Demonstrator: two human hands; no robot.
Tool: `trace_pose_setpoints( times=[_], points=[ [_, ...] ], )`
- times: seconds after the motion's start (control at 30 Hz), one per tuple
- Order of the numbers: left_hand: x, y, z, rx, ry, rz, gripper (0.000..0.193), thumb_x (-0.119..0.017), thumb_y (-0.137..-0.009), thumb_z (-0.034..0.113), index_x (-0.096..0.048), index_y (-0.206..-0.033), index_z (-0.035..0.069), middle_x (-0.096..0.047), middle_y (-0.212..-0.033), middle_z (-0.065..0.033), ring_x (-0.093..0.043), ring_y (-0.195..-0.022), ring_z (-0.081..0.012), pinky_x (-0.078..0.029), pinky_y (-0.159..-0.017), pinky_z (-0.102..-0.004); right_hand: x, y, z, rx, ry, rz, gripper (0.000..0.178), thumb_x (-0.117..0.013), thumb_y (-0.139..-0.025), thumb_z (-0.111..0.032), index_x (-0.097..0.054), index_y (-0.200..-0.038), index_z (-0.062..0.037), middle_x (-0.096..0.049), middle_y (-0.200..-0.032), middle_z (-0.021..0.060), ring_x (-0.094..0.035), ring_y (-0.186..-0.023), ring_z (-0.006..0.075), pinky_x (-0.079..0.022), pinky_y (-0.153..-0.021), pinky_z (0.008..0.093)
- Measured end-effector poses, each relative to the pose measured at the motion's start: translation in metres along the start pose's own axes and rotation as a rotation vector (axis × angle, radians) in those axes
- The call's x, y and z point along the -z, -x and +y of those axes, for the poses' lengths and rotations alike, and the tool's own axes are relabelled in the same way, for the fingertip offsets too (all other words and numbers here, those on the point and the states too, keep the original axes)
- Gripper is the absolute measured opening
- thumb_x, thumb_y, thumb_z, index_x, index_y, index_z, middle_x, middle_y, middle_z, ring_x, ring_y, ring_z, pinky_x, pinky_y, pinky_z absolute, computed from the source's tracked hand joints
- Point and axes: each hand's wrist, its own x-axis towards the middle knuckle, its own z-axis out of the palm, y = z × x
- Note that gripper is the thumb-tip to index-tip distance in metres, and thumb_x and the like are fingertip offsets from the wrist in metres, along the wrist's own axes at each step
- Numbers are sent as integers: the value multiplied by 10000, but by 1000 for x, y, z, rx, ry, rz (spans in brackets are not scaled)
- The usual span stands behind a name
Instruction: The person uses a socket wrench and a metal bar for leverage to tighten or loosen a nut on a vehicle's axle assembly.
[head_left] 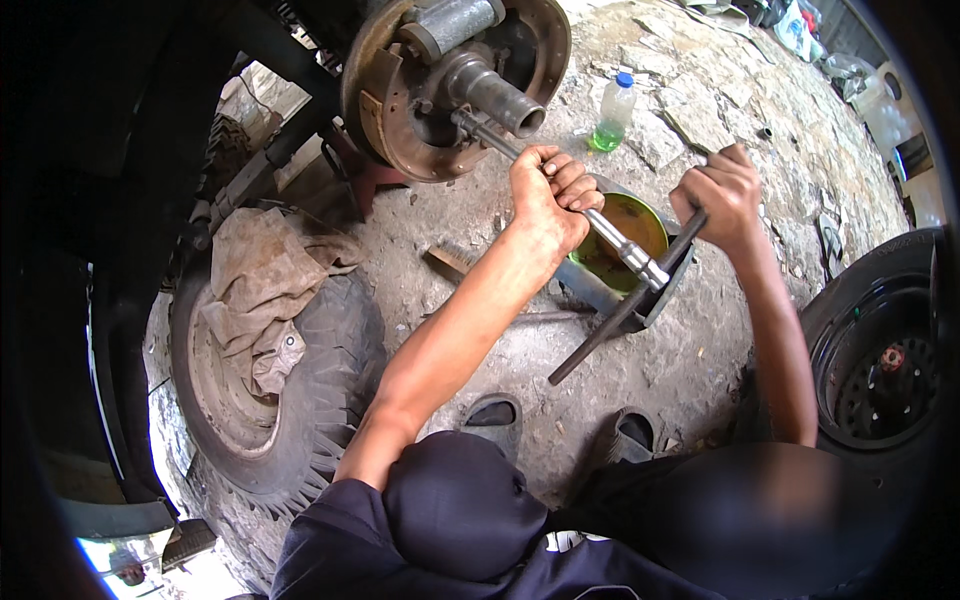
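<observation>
My left hand (555, 195) is wrapped round a long chrome socket extension bar (610, 236). Its far end reaches into a rusty brake assembly (400, 140), just below the protruding axle tube (500, 100); the tip's seat there is too small to make out. Through the bar's near end passes a dark steel rod (600, 345), set crosswise like a T-handle. My right hand (720, 195) is closed on the rod's upper right end, while its lower left end is free. Under the tools sits a round yellow-green basin (655, 215) with brownish contents, partly hidden by my left hand.
A treaded tyre (345, 350) with a dirty cloth (265, 270) over it lies at left. Another wheel (880, 350) is at right. A clear bottle (613, 112) with green liquid and blue cap stands beyond the basin. Sandals (495, 415) show near my knees.
</observation>
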Motion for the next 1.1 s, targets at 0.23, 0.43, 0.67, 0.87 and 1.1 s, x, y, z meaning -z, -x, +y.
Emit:
trace_pose_setpoints(
  times=[0.23, 0.43, 0.67, 0.87, 1.1],
  points=[
    [11, 4, 5, 51, -26, 80, 351, -501, -845, 218, -323, -546, 173, -225, -478, 58, -194, -402, -92, -206, -416, -251, -65, 93, -77, -782, -453, -145, 258, -673, -656, -99, -446, -555, -28, -478, -495, 105, -447, -475, 224, -390, -533, 380],
    [12, 8, 0, 49, -21, 64, 375, -502, -848, 231, -296, -538, 184, -203, -480, 63, -178, -402, -92, -172, -391, -252, -94, 121, -194, -1418, -1206, -40, 251, -578, -826, -77, -449, -611, -71, -403, -590, -64, -364, -563, 62, -289, -502, 288],
    [10, 10, -5, -222, -84, 78, 373, -482, -861, 239, -265, -559, 202, -175, -505, 64, -137, -410, -98, -172, -367, -251, -38, 34, -249, -1866, -2054, 31, 282, -484, -775, -45, -294, -598, -155, -274, -518, -28, -273, -507, 111, -211, -510, 293],
    [8, 9, -8, -242, -83, 76, 357, -506, -846, 233, -289, -565, 198, -185, -507, 64, -146, -420, -91, -172, -369, -255, -38, 35, -249, -1589, -2206, -55, 285, -533, -930, -260, -425, -701, -131, -382, -556, 6, -356, -512, 151, -318, -570, 315],
    [19, 18, -43, -181, -113, 54, 356, -475, -859, 221, -279, -565, 184, -178, -509, 40, -164, -441, -113, -206, -426, -281, -4, 65, -180, -1719, -1916, 373, 598, -432, -948, -651, -565, -1058, -78, -525, -721, 26, -459, -549, 116, -344, -464, 248]
  ],
)
